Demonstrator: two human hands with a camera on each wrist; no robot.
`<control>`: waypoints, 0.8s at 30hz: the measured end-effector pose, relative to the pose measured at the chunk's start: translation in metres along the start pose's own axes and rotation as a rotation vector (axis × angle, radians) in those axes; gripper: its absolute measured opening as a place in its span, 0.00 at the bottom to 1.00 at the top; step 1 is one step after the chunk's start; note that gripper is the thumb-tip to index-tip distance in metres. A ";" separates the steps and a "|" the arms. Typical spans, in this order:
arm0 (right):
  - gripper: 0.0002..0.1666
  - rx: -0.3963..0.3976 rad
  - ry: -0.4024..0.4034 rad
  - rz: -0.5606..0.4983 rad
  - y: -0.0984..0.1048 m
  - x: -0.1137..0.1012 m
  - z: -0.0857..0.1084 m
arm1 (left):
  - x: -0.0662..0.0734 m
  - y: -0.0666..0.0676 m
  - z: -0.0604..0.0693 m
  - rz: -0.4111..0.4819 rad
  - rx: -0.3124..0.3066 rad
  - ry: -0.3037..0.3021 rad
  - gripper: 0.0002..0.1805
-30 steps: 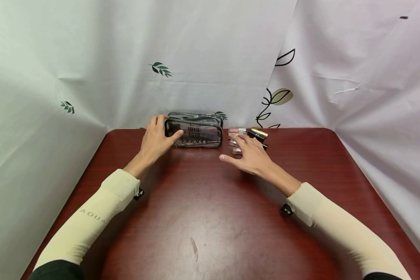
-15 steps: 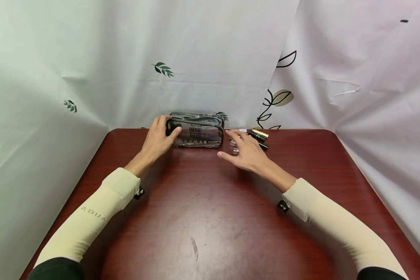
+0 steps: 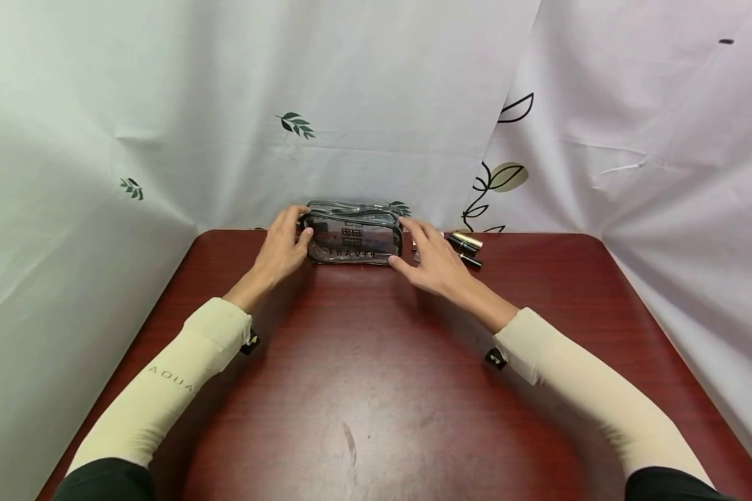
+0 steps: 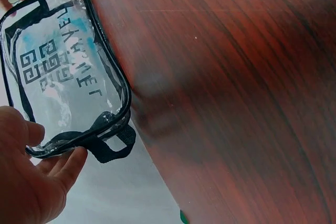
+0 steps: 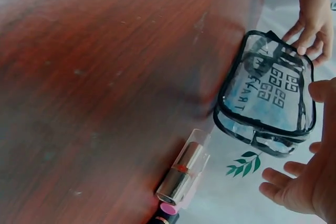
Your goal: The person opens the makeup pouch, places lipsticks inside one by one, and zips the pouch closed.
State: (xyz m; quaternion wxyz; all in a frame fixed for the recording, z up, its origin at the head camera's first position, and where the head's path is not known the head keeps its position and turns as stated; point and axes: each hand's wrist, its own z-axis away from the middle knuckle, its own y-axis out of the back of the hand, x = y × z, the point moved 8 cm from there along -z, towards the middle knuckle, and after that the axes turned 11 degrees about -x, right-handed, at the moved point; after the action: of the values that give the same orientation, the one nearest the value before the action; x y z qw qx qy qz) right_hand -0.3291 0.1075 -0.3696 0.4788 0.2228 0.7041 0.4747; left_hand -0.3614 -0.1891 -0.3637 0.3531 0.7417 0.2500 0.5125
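probably light, soft and slick, the clear pouch (image 3: 354, 240) mid-frame seems best held by its stiffer-edged ends; left fingers (image 3: 292, 214) pinch one, right fingers (image 3: 416, 230) spread, gripping nothing.

At your twelve o'clock, a clear plastic, rounded-rectangular pouch with black piping (image 3: 357, 235) stands on its long side, black TRAVEL lettering (image 3: 354, 254) facing you. A black fabric loop (image 4: 107, 155) juts from its nine-o'clock end.
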 end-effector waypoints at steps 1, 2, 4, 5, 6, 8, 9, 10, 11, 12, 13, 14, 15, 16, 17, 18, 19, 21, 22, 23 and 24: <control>0.52 0.005 -0.002 -0.011 0.001 0.000 -0.001 | 0.000 0.000 0.000 0.001 0.000 -0.004 0.24; 0.52 0.009 -0.002 -0.024 0.001 -0.001 -0.002 | 0.000 0.000 0.000 0.003 -0.001 -0.008 0.24; 0.53 0.014 -0.005 -0.051 0.002 -0.001 -0.005 | -0.001 0.000 0.000 0.007 0.000 -0.013 0.24; 0.53 0.014 -0.009 -0.065 0.002 0.000 -0.006 | -0.001 0.000 -0.001 0.008 0.002 -0.018 0.24; 0.53 0.013 -0.011 -0.076 0.001 0.000 -0.007 | -0.001 0.000 -0.001 0.008 0.003 -0.022 0.24; 0.54 0.011 -0.019 -0.095 0.000 0.001 -0.010 | -0.002 0.000 -0.001 0.007 0.005 -0.029 0.24; 0.54 0.010 -0.022 -0.102 -0.001 0.001 -0.012 | -0.002 0.000 -0.001 0.005 0.004 -0.032 0.24; 0.54 0.012 -0.022 -0.105 -0.001 0.001 -0.014 | -0.002 0.000 -0.001 0.002 0.000 -0.037 0.24; 0.54 0.013 -0.020 -0.105 -0.001 0.001 -0.016 | -0.002 0.000 -0.001 -0.004 -0.005 -0.040 0.24; 0.54 0.015 -0.014 -0.104 -0.002 0.001 -0.018 | -0.003 0.000 -0.001 -0.008 -0.007 -0.041 0.24; 0.54 0.014 -0.007 -0.103 -0.002 0.000 -0.020 | -0.003 0.000 -0.002 -0.010 -0.008 -0.042 0.24; 0.54 0.012 0.000 -0.101 -0.002 -0.001 -0.023 | -0.004 0.000 -0.002 -0.011 -0.011 -0.040 0.24; 0.54 0.011 0.007 -0.097 -0.003 -0.003 -0.024 | -0.004 0.000 -0.002 -0.012 -0.011 -0.042 0.24; 0.53 0.010 0.013 -0.094 -0.003 -0.004 -0.026 | -0.004 0.001 -0.002 -0.012 -0.011 -0.042 0.24; 0.53 0.009 0.017 -0.091 -0.003 -0.005 -0.028 | -0.005 0.001 -0.003 -0.014 -0.008 -0.041 0.23; 0.53 0.007 0.019 -0.088 -0.003 -0.006 -0.029 | -0.005 0.002 -0.003 -0.013 -0.007 -0.042 0.23; 0.52 0.007 0.019 -0.085 -0.003 -0.007 -0.030 | -0.004 0.002 -0.003 -0.013 -0.008 -0.042 0.22; 0.51 0.009 0.020 -0.075 -0.003 -0.008 -0.033 | -0.004 0.002 -0.004 -0.018 -0.006 -0.044 0.21; 0.51 0.010 0.022 -0.068 -0.003 -0.009 -0.035 | -0.003 0.002 -0.005 -0.019 -0.005 -0.044 0.21; 0.51 0.011 0.024 -0.062 -0.003 -0.009 -0.036 | -0.002 0.002 -0.005 -0.021 -0.003 -0.044 0.21; 0.51 0.013 0.028 -0.059 -0.003 -0.009 -0.038 | -0.002 0.002 -0.005 -0.021 -0.002 -0.044 0.20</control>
State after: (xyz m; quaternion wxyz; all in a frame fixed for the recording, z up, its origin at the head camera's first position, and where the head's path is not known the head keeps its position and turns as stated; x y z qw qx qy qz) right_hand -0.3585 0.0820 -0.3641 0.4812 0.1983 0.7201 0.4589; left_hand -0.3668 -0.1904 -0.3618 0.3649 0.7497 0.2495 0.4926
